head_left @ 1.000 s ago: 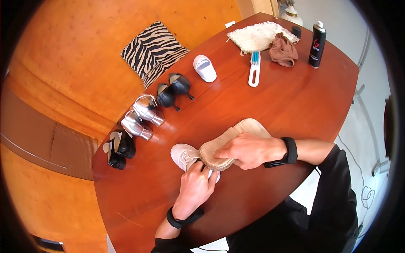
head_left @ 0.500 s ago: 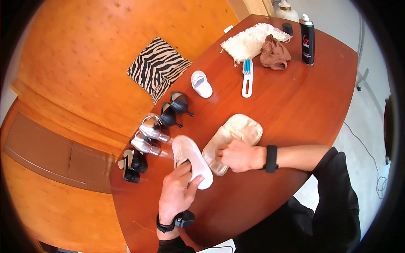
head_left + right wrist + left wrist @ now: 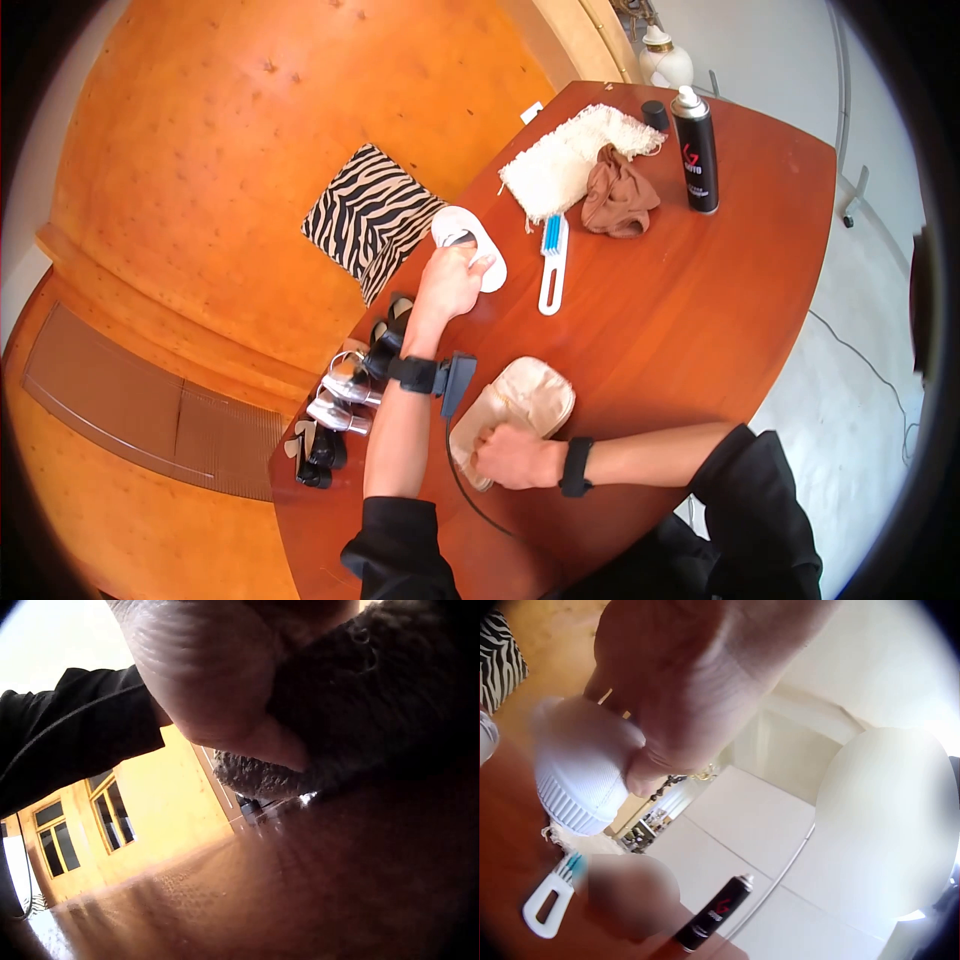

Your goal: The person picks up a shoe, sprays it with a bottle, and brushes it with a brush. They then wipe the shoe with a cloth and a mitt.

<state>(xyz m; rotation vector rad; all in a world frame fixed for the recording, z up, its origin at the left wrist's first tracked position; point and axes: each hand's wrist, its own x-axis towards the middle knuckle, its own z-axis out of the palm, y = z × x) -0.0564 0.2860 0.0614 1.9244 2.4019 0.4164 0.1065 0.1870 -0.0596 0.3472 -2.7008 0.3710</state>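
Note:
At the table's far left edge, my left hand [image 3: 447, 283] grips a white lace-up sneaker [image 3: 488, 252] with its fingers in the opening. In the left wrist view the ribbed sole edge of the sneaker [image 3: 581, 780] shows, with the thumb against its side. The other white shoe that stood there is not separately visible. Nearer my body, my right hand [image 3: 517, 457] grips the near end of a beige slipper [image 3: 535, 385] lying on the table. Its fuzzy edge [image 3: 255, 774] shows beside the thumb in the right wrist view.
Along the left edge stand black heels [image 3: 398, 312], silver heels [image 3: 345, 412] and black shoes [image 3: 322, 450]. Toward the back lie a blue-bristled brush [image 3: 556, 262], a brown cloth [image 3: 620, 195] and a cream fringed cloth [image 3: 555, 170]. A black spray can [image 3: 698, 155] stands upright near a black cap [image 3: 655, 113].
My left hand has lifted the sneaker from beside the slipper and carried it away to the far left edge. My right hand stays at the slipper; the head view has shifted.

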